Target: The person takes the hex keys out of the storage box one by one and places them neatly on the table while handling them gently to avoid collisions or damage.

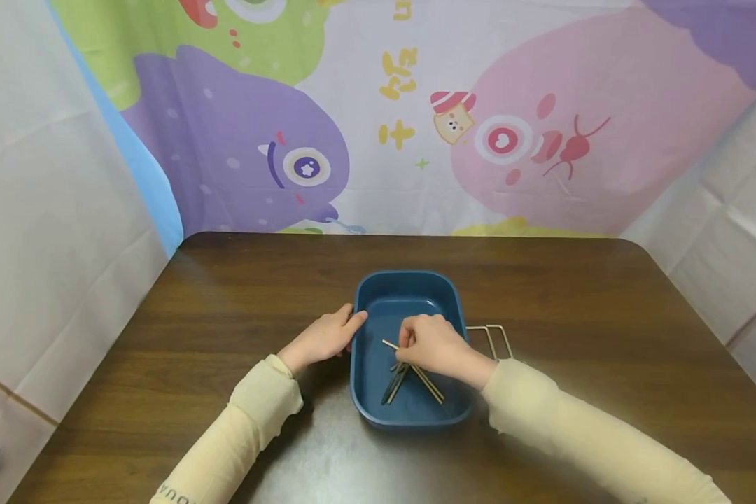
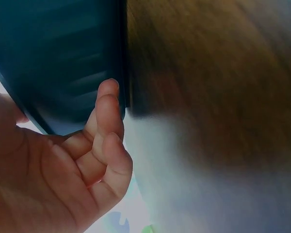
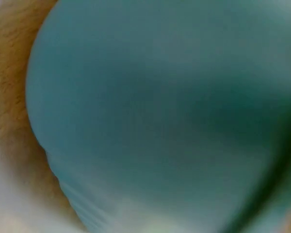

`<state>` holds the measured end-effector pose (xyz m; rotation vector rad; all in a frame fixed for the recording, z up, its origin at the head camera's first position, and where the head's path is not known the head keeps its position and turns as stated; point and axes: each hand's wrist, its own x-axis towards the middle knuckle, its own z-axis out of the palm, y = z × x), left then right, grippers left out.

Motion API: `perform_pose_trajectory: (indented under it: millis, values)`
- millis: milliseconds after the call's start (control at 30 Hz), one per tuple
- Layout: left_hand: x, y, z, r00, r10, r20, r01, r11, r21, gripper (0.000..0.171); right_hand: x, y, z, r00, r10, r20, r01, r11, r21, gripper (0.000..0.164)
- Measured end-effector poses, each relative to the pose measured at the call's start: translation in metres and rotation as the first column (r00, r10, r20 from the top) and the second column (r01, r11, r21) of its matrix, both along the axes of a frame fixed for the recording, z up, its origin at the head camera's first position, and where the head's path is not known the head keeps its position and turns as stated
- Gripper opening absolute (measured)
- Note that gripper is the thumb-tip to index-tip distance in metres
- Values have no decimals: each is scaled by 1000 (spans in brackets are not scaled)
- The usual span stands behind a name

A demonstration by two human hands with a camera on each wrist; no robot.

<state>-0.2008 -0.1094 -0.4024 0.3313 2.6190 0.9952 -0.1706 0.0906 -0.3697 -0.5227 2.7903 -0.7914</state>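
A deep blue rectangular tray with rounded corners sits on the table. My left hand grips its left side, thumb at the rim and fingers against the outer wall. In the left wrist view the fingers of that left hand lie along the blue tray wall. Over the tray's inside, my right hand pinches a thin light stick between thumb and fingers. Below it, several thin tan and dark sticks fan out on the tray floor. The blue wall fills the blurred right wrist view.
A thin metal wire piece juts out beside the tray's right wall. The dark wooden table ends at a cartoon-printed cloth at the back. Pale cloth hangs at the left side.
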Motion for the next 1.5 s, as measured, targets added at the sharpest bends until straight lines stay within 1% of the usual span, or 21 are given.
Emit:
perform_pose_trajectory:
  millis: [133,267,400,500,667,800,933,1000,1133,1333,1500]
  values:
    - [1,-1,1,1000,-2,-10,2,1000,3,34,2,10,9,999,-33,-17,32,996,-79,12]
    - [1,-3,1,1000,-5,-12,5,1000,4,34,2,23,18,996,-81,-39,75,989,-128,8]
    - [1,-4,0,1000,-4,-11,4,1000,5,35,-1,36,30,989,-133,-59,119,973,-198,6]
    - [1,-4,1,1000,-3,-12,3,1000,1,35,-4,47,40,987,-151,-50,135,959,-248,9]
    - [0,-2,-1,1000,-3,-12,3,1000,6,35,-10,69,52,980,-197,-32,181,942,-282,13]
    - [1,-1,-2,1000,-5,-12,5,1000,13,35,-13,88,54,971,-237,-23,222,936,-273,14]
    - [1,0,-2,1000,-9,-11,9,1000,15,35,-17,108,48,970,-244,-14,234,944,-234,15]
    - [2,0,-1,1000,-6,-7,6,1000,13,35,-19,116,43,970,-243,12,239,943,-232,16]
    - [2,-1,0,1000,0,0,0,1000,5,38,-26,133,29,968,-243,63,251,943,-220,17]
    - [2,-3,-2,1000,-3,6,3,1000,3,39,-34,153,8,962,-244,124,262,951,-165,17]
    - [1,-3,-2,1000,-6,6,6,1000,-1,39,-40,161,-8,962,-241,126,255,960,-113,14]
